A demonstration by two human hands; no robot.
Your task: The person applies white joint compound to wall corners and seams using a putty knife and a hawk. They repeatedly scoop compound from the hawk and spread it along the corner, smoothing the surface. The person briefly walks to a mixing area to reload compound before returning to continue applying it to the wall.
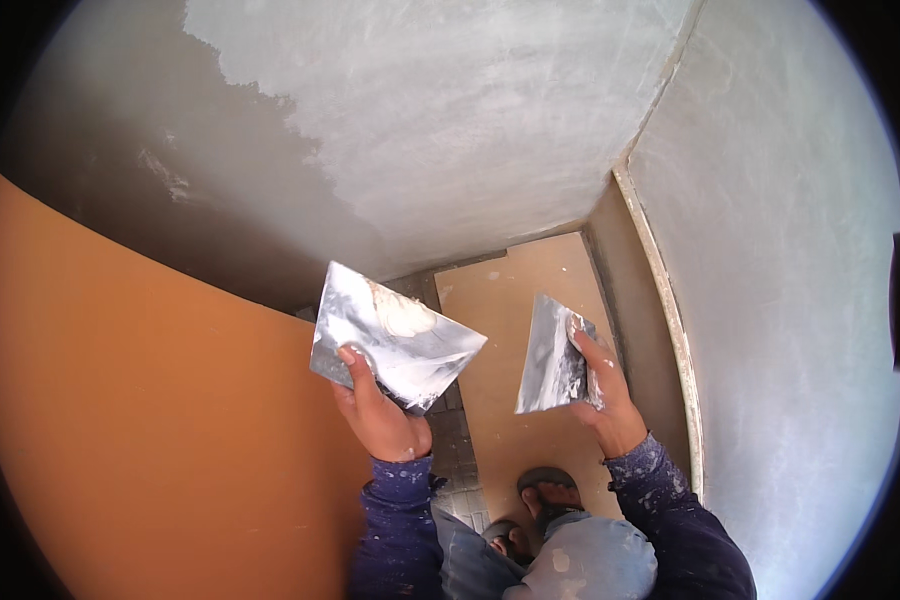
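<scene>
My left hand (378,415) is closed on a wide metal plate (355,315), a plasterer's hawk by its look, with the thumb on its top face. A lump of off-white plaster (402,312) sits near the plate's far edge, and white smears cover the rest. In my right hand (607,395) is a smaller metal putty knife (546,360), its broad blade pointing left and streaked with white. Plaster specks mark the right fingers. The two tools are apart, held in front of me. Most of the putty knife's handle is hidden by the hand.
Ahead, a wall (450,120) is pale on the right and darker at left. A second grey wall (780,250) rises at right, behind a whitish edge strip (660,270). An orange panel (150,400) stands close at left. My sandalled feet are on a tan board (500,420) over paving.
</scene>
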